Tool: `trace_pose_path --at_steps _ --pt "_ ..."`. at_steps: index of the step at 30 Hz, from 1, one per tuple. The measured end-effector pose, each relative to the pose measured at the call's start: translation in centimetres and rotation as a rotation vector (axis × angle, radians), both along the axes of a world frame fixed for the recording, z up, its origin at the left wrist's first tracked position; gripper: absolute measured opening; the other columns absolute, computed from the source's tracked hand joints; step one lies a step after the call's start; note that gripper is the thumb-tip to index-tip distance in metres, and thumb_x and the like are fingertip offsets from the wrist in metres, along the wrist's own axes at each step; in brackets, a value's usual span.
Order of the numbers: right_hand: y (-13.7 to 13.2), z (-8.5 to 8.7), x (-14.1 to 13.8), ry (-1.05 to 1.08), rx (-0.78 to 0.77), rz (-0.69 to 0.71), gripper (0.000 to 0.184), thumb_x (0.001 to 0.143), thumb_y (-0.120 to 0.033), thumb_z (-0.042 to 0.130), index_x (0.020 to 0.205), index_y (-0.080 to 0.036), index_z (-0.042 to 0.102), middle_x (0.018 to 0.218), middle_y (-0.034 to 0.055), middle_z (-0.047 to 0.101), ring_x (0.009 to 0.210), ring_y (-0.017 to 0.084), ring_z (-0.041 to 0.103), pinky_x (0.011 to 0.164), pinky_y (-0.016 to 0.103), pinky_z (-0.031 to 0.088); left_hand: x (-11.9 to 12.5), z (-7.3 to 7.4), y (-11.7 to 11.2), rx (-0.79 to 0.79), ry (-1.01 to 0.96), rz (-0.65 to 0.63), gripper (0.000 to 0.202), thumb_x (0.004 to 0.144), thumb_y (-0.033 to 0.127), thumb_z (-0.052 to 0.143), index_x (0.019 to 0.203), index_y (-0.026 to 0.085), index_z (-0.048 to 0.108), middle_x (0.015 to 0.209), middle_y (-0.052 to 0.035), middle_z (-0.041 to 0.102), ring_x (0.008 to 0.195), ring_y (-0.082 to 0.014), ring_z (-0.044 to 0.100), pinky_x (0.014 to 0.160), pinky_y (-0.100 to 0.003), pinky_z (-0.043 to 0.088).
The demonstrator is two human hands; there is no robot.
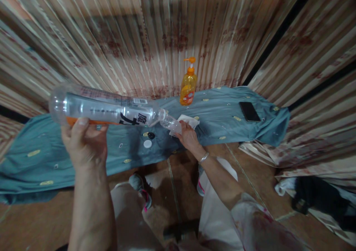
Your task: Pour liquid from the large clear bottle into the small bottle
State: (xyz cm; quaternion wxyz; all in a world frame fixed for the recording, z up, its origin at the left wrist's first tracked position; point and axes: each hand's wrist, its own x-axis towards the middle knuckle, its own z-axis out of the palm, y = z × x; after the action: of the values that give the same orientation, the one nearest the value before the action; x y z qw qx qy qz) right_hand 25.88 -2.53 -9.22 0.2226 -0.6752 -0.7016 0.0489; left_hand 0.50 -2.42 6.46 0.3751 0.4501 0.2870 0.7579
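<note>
Left hand: fingers and thumb wrapped around the base half of a large clear plastic bottle [108,108]; the left hand [86,143] is raised over the left part of the surface [217,121].
Large bottle: almost level, held above the surface between its left end and its middle, base toward the left, neck sloping slightly down to the right; the label bears black characters and an orange band.
Right hand: fingers grasping a small clear plastic bottle [170,123]; the right hand [189,136], with a bangle [204,157] at its wrist, is over the middle of the surface.
Bottle mouths: the two necks meet end to end; contact or a slight gap cannot be told.
White tissue: just beyond the right hand [191,120]; whether the fingers touch it cannot be told.
Caps: a black cap [151,135] and a white cap [147,143], side by side, nearer the front edge than the back.
Pump bottle: orange, upright close to the back edge [188,89], before the curtain [155,39].
Phone: flat near the right end [249,111], with a broad span of patterned cloth between it and the tissue.
Front edge: knees and shoes [136,183] lie below it.
</note>
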Motion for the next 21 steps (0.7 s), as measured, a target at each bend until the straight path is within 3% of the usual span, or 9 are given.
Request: trace_pose_path --at_steps 6,21 --pt "-0.02 0.02 0.05 0.001 0.014 0.001 0.054 0.090 -0.023 0.062 0.137 -0.012 0.037 0.130 0.0168 0.061 0.115 0.028 0.060 0.098 0.037 0.049 -0.04 0.10 -0.03 -0.006 0.009 -0.006 0.062 0.052 0.025 0.077 0.112 0.031 0.063 0.079 0.0011 0.063 0.092 -0.0218 0.062 0.056 -0.025 0.046" --pt "-0.10 0.33 -0.05 0.009 -0.017 -0.005 0.052 0.090 -0.023 0.062 0.136 -0.011 0.039 0.131 0.0169 0.060 0.116 0.028 0.060 0.098 0.037 0.049 0.43 0.51 -0.56 -0.007 0.006 -0.004 0.063 0.054 0.022 0.078 0.113 0.035 0.062 0.077 0.0022 0.062 0.094 -0.0215 0.062 0.066 -0.028 0.049"
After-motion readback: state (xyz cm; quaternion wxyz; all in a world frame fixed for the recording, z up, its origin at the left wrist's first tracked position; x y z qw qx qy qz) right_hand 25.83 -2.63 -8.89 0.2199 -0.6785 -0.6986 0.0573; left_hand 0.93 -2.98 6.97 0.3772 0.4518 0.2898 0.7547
